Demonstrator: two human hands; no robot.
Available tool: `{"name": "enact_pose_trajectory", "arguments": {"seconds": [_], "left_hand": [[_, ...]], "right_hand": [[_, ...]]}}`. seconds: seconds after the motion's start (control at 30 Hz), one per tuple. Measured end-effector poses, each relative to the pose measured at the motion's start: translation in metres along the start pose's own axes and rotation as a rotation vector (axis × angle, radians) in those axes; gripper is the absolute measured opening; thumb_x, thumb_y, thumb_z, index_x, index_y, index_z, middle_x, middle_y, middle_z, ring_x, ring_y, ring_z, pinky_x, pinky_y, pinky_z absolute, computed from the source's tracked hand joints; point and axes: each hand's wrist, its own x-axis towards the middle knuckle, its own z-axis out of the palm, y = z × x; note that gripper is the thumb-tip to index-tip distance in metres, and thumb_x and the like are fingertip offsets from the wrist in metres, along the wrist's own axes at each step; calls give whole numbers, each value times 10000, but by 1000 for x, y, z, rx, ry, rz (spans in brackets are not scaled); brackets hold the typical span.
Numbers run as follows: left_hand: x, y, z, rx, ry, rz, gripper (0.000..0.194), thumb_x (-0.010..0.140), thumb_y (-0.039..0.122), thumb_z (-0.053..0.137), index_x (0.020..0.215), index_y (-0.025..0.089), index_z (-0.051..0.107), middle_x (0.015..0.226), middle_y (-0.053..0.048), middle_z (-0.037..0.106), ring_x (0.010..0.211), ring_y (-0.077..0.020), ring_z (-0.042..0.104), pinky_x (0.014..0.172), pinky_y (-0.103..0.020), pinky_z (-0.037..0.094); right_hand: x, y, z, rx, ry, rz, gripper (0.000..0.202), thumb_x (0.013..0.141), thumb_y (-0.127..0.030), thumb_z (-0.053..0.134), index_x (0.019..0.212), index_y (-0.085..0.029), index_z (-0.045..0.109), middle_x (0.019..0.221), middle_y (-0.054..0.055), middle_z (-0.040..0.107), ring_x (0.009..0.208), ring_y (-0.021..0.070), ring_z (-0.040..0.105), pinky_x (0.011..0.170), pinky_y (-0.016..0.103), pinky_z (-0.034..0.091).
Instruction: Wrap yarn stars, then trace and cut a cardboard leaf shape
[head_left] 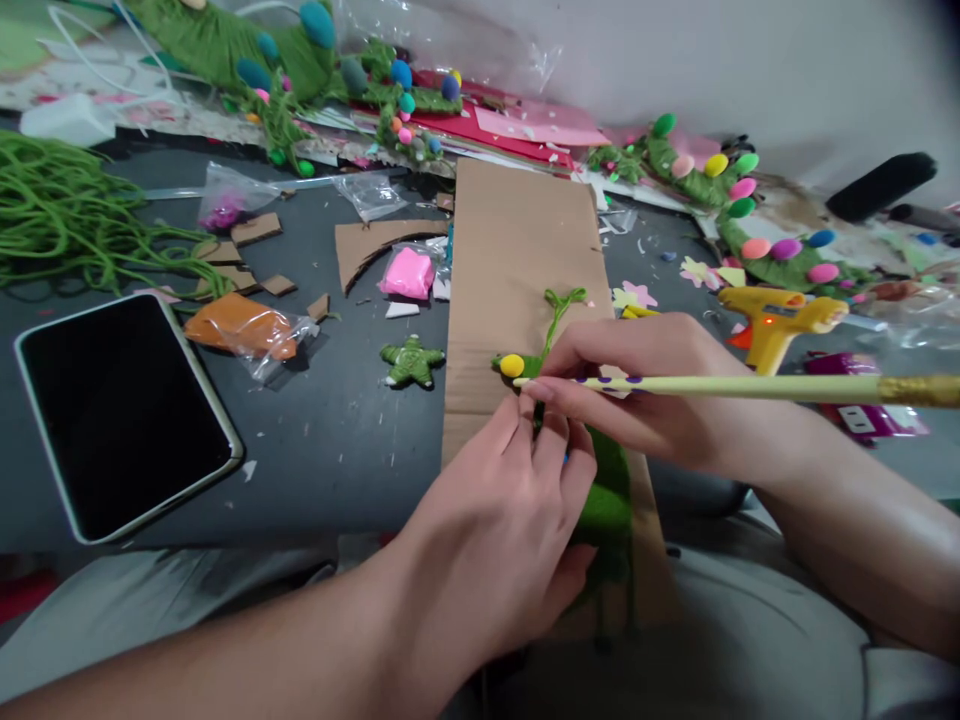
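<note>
One pale stick (750, 388) — right fingers (581, 345) pinch it.

One dark-screened device (127, 420), apparently a tablet, lies on the table (345, 450) at left, near an orange plastic-wrapped packet (241, 328).

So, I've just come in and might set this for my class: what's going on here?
A person is doing craft work at a table. The right hand holds a pale yellow stick, its tip close to a small yellow ball. The left hand lies over a green shape on a strip of cardboard. A green star lies left of the cardboard; a yellow glue gun is to the right.
</note>
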Motion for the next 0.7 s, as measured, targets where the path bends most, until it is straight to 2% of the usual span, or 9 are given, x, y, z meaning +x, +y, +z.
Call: {"name": "enact_pose_trajectory", "arguments": {"seconds": [0.17, 0.3, 0.37, 0.43, 0.57, 0.7], "left_hand": [[3, -4, -3, -49, -27, 5, 806, 965, 522, 453, 1464, -110, 427, 1434, -373, 526, 1330, -505, 521, 1132, -558, 378], [5, -13, -7, -120, -45, 16, 785, 939, 584, 524, 1444, -17, 512, 1488, -298, 525, 1330, -459, 534, 1119, -545, 400], [5, -17, -8, -142, -49, 27, 759, 941, 603, 524, 1434, 25, 544, 1486, -257, 549, 1328, -434, 544, 1128, -544, 394], [4, -19, -8, -145, -50, 33, 759, 942, 604, 526, 1444, 34, 542, 1488, -244, 555, 1347, -430, 533, 1142, -549, 381], [2, -15, -6, -128, -47, 22, 794, 932, 582, 544, 1471, 0, 506, 1503, -269, 530, 1381, -445, 499, 1175, -550, 351], [2, -11, -6, -121, -58, 16, 775, 939, 556, 525, 1459, -19, 515, 1432, -277, 584, 1336, -446, 538, 1165, -546, 376]], "right_hand": [[-3, 2, -6, 72, 14, 4, 237, 972, -413, 654, 879, -202, 709, 774, 15, 704, 648, 134, 568, 587, 281, 380], [-11, 4, -20, 103, 197, 98, 180, 947, -354, 710, 852, -201, 719, 693, -17, 669, 598, 103, 524, 548, 265, 358], [-15, 6, -24, 115, 246, 137, 155, 924, -323, 742, 829, -203, 719, 647, -26, 646, 580, 100, 510, 539, 269, 347], [-16, 8, -25, 145, 226, 123, 152, 909, -322, 756, 825, -200, 722, 660, -21, 653, 580, 105, 516, 529, 270, 350], [-13, 9, -15, 173, 88, 35, 198, 975, -350, 658, 875, -185, 707, 745, 0, 675, 632, 120, 550, 568, 268, 395], [-7, 7, -5, 94, 20, -43, 241, 1013, -351, 588, 868, -175, 666, 757, 9, 666, 667, 126, 555, 627, 276, 388]]}}
